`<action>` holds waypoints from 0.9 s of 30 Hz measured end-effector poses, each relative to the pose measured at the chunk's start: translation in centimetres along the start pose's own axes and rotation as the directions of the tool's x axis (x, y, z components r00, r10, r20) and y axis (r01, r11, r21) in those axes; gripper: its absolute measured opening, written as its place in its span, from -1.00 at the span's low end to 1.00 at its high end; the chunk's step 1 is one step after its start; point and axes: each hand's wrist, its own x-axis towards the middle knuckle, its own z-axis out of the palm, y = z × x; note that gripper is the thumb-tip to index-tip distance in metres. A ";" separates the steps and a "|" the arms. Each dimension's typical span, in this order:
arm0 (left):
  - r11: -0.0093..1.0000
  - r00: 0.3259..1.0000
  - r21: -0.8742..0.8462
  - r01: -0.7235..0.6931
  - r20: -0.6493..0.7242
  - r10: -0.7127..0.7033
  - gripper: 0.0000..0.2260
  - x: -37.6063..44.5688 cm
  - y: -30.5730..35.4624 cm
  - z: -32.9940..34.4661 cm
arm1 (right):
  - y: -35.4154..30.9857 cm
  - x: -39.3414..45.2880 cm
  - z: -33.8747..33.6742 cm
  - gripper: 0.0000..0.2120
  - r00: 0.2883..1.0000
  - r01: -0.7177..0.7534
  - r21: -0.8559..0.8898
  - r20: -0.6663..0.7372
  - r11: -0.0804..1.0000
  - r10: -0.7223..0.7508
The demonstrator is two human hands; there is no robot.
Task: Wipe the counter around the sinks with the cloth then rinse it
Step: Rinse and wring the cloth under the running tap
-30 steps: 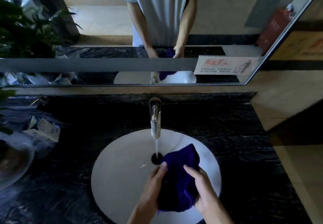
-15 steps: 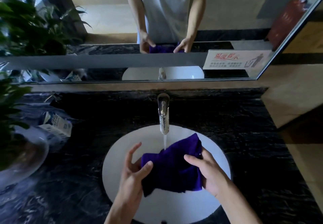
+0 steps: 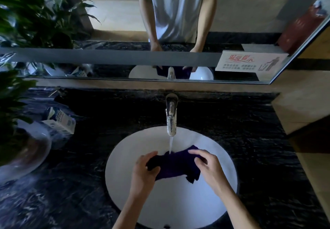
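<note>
Black marble counter (image 3: 232,130), white sink (image 3: 135,202), tap (image 3: 171,119) running. Left hand (image 3: 144,173) and right hand (image 3: 209,168) both grip the purple cloth (image 3: 175,166), now bunched lower under the stream than half a second ago.

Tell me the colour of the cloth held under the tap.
Dark purple cloth, clearest in the head view, directly under the running water.

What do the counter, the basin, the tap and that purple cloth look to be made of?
Counter: probably polished black stone, going by its pale veining and sheen. Basin: smooth, glossy white, likely ceramic. Tap: shiny silver metal, likely chromed. Cloth: soft, fuzzy purple fabric, perhaps microfibre; it bunches limply between both hands.
</note>
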 end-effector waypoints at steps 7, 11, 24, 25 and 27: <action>0.971 0.999 0.239 -0.002 0.035 -0.006 -0.75 4.9 -1.6 0.9 | 1.6 3.0 1.5 -0.55 0.993 -0.061 -0.237 0.085 0.970 0.084; 0.947 0.995 0.322 -0.003 0.091 -0.028 -0.94 6.9 -2.0 1.7 | 2.4 5.8 1.6 -0.76 0.996 -0.061 -0.175 -0.070 0.983 0.049; 0.767 0.901 -0.473 0.434 0.242 -0.361 -0.81 9.5 0.1 6.1 | 3.9 8.4 -0.5 -0.79 0.919 -0.246 0.612 -0.099 0.752 0.381; 0.739 0.887 -0.490 0.462 0.268 -0.376 -0.80 9.3 0.4 6.5 | 4.0 8.4 -0.3 -0.79 0.914 -0.255 0.631 -0.089 0.733 0.395; 0.680 0.857 -0.521 0.515 0.313 -0.409 -0.81 9.3 0.4 7.2 | 4.1 8.4 0.0 -0.76 0.903 -0.285 0.666 -0.056 0.689 0.427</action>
